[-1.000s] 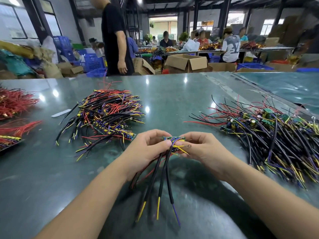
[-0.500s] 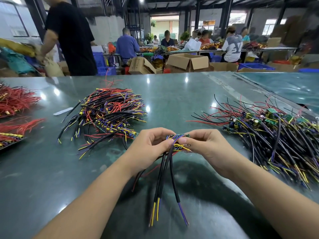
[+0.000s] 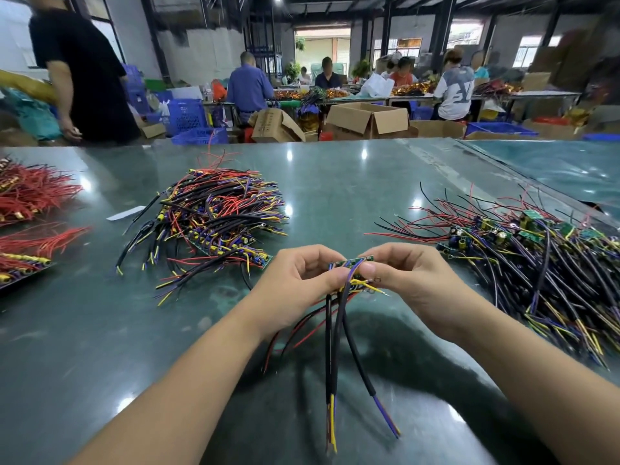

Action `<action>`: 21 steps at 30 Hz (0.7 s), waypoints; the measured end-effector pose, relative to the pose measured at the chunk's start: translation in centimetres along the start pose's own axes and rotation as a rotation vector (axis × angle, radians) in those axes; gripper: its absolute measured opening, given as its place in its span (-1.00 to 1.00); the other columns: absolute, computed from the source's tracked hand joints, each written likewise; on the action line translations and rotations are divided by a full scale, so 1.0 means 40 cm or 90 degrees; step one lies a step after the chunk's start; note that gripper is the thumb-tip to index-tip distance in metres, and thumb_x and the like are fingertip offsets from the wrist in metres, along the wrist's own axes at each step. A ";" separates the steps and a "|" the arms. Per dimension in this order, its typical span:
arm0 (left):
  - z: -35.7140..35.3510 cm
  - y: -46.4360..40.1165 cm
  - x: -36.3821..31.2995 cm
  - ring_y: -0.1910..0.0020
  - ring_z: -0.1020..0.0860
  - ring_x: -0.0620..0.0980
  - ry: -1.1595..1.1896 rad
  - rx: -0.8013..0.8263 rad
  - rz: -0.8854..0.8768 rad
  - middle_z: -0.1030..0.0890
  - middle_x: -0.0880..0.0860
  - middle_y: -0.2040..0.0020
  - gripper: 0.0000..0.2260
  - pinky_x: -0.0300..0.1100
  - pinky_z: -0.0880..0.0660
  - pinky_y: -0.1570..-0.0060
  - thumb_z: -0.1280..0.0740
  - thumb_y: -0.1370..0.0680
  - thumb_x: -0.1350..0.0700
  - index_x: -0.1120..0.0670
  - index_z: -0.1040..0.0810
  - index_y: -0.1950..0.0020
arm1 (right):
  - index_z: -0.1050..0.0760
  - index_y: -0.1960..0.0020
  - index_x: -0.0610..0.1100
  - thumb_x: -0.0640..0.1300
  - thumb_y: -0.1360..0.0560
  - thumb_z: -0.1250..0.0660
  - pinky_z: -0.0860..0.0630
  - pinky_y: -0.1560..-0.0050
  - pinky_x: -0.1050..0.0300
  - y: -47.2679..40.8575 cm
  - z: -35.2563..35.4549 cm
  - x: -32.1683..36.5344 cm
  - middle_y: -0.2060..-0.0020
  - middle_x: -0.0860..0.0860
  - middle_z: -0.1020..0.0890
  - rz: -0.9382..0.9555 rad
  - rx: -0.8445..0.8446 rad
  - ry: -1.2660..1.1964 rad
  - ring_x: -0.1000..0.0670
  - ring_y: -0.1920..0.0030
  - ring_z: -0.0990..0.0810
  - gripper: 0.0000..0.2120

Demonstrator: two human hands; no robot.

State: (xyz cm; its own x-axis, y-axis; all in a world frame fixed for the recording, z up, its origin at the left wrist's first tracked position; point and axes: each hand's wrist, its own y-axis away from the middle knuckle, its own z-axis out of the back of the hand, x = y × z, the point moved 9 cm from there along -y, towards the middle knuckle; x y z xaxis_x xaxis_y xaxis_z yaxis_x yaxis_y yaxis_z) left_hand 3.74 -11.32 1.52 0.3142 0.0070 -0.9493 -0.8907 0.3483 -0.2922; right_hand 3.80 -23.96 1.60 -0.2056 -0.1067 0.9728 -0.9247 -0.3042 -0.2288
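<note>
Table (image 3: 335,182), circuit board (image 3: 345,263) between wire piles (image 3: 214,216)

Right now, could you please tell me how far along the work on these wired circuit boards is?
Probably midway. The stacked pile of wired boards on the left looks finished. In hand: left hand and right hand pinch one small circuit board, its sleeved wires hanging. Left, seemingly: the loose pile of boards on the right.

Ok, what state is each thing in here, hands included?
Circuit board: held between both hands.
Left hand: pinches the board's left end.
Right hand: pinches its right end.
Sleeved wires: hang loose from the board.
Middle pile: heaped on the table, untouched.
Right pile: heaped, untouched.
Cardboard box: flaps open.
</note>
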 end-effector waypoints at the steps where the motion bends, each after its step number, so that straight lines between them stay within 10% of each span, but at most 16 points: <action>1: 0.000 0.001 0.004 0.23 -0.58 -0.14 -0.001 0.006 -0.001 -0.65 0.00 0.22 -0.96 -0.33 -0.51 0.14 -0.37 -0.48 0.23 0.14 -0.59 0.09 | -0.63 0.15 -0.23 -0.07 -0.25 -0.47 -0.54 0.04 0.17 0.001 -0.003 -0.001 0.16 -0.18 -0.70 -0.002 0.008 -0.003 -0.06 0.15 -0.64 -0.73; 5: -0.003 0.007 0.008 0.23 -0.59 -0.16 0.035 0.018 0.013 -0.66 -0.05 0.22 -0.93 -0.32 -0.51 0.14 -0.35 -0.47 0.17 0.12 -0.60 0.07 | -0.67 0.17 -0.17 -0.12 -0.31 -0.43 -0.42 -0.06 -0.02 -0.001 -0.011 -0.016 0.14 -0.21 -0.66 -0.023 0.030 -0.072 -0.16 0.07 -0.55 -0.84; 21: 0.025 0.002 0.038 0.32 -0.62 -0.12 0.215 -0.008 0.120 -0.65 0.04 0.27 -0.84 -0.31 -0.54 0.29 -0.35 -0.40 0.15 0.20 -0.58 0.09 | -0.64 0.25 -0.15 -0.15 -0.35 -0.36 -0.56 0.24 0.31 -0.018 0.000 -0.056 0.29 -0.03 -0.63 -0.116 -0.064 -0.390 0.09 0.32 -0.58 -0.89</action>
State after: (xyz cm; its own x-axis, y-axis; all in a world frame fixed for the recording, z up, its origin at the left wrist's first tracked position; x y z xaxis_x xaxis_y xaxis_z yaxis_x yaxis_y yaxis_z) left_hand 4.48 -10.35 0.18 0.0197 -0.2398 -0.9706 -0.9270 0.3592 -0.1076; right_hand 4.93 -23.51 -0.44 0.1505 -0.5916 0.7921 -0.9593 -0.2810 -0.0277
